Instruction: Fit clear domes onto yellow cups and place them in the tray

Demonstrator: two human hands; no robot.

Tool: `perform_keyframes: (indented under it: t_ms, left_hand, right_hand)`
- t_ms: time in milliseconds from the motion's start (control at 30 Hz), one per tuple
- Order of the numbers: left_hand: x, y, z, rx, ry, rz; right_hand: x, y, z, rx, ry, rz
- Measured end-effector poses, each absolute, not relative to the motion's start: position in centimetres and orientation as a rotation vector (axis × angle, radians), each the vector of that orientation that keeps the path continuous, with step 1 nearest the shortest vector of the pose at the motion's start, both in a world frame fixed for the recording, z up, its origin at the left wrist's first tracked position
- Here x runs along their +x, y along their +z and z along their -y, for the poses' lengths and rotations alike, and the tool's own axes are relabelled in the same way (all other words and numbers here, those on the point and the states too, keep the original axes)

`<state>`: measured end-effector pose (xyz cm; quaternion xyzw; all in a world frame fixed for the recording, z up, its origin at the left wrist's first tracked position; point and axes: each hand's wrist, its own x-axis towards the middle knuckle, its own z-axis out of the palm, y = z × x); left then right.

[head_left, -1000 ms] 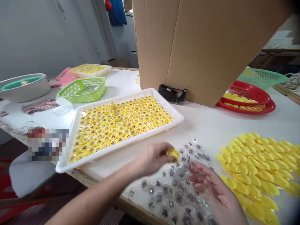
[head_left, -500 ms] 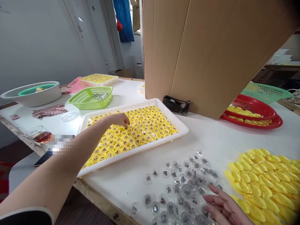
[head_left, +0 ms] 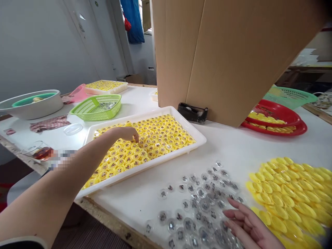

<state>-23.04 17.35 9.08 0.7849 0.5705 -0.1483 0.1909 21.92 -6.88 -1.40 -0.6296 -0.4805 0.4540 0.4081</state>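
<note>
My left hand reaches into a white tray of yellow round pieces with printed tops. Its fingers are curled down among the pieces, and whatever they may hold is hidden. At the lower right, my right hand hovers at the edge of scattered clear discs with small dark prints. Its fingers are apart, with nothing visible between them. Beyond that hand lies a spread of yellow oval pieces.
A tall cardboard sheet stands behind a black tape dispenser. Red trays are at the right. A green basket, a basin and a glass of dark liquid occupy the left.
The whole view has shifted slightly, with most objects appearing a little further left and higher. My left hand remains down among the yellow pieces; my right hand stays beside the clear discs.
</note>
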Motion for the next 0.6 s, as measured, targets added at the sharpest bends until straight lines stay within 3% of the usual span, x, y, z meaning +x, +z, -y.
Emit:
perform_keyframes:
  t_ms: [133,367,467,600]
  left_hand:
    - [-23.5,9.1,-16.3,2.291,-0.361,-1.603]
    - [-19.0,10.2,-14.0,2.591,0.121,-1.751]
    - [-13.2,10.6,-9.7,2.632,0.431,-1.499]
    - [-6.2,8.5,-4.7,2.482,0.487,-1.169]
  right_hand:
    - [21.9,0.5,6.9,-1.629,0.994,1.337]
    - [22.2,2.5,3.6,-1.748,0.208,1.960]
    - [21.6,2.3,1.9,-1.759,0.213,2.224]
    - [20.9,1.6,0.6,-1.689,0.267,2.336]
